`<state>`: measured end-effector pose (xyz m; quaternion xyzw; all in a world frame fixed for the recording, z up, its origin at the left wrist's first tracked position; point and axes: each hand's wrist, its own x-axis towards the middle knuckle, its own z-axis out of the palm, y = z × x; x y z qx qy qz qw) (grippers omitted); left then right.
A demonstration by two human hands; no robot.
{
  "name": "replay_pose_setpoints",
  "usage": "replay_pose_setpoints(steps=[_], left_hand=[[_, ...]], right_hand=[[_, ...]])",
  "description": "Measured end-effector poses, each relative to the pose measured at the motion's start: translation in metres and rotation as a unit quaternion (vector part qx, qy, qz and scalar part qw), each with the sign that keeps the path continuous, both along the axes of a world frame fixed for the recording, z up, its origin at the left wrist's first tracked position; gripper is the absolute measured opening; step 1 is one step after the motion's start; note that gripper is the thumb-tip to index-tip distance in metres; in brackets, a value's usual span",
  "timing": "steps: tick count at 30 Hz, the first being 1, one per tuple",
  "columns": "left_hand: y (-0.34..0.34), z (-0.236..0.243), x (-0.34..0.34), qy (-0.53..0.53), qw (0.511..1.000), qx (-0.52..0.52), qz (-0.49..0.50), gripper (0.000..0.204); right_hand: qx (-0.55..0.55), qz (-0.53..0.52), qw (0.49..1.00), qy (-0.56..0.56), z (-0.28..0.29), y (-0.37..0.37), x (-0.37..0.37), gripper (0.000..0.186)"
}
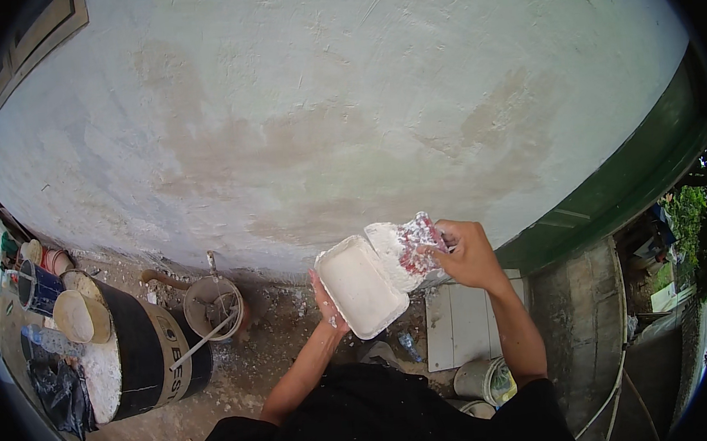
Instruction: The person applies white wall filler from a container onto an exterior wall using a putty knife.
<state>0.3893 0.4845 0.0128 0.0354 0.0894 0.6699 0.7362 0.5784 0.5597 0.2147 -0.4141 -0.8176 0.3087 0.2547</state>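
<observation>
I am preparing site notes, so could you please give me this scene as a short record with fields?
left hand: holds a whitish tray
right hand: grips a reddish tool, smeared white
wall: pale, with brownish patches
drum: black with a pale band, at the left
tub: on the drum
bucket: near the wall's foot

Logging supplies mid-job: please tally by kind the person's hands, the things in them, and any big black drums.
Hands: 2 (left hand, right hand)
White tray: 1
Paste-smeared flat tool: 1
Big black drum: 1
Total: 5
</observation>
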Motion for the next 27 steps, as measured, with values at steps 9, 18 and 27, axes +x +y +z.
replay_pose_setpoints(steps=[9, 18, 27], left_hand=[[-0.007, -0.014, 0.005, 0.017, 1.0, 0.019, -0.013, 0.096], [-0.012, -0.013, 0.009, 0.039, 0.999, -0.002, 0.006, 0.096], [-0.018, -0.002, 0.012, 0.045, 0.999, 0.024, 0.006, 0.096]], right_hand=[[0.024, -0.046, 0.997, -0.059, -0.076, -0.035, -0.024, 0.02], [-0.012, -0.068, 0.996, -0.059, -0.078, -0.036, -0.019, 0.02], [0.046, -0.076, 0.993, -0.071, -0.082, -0.033, -0.022, 0.019]])
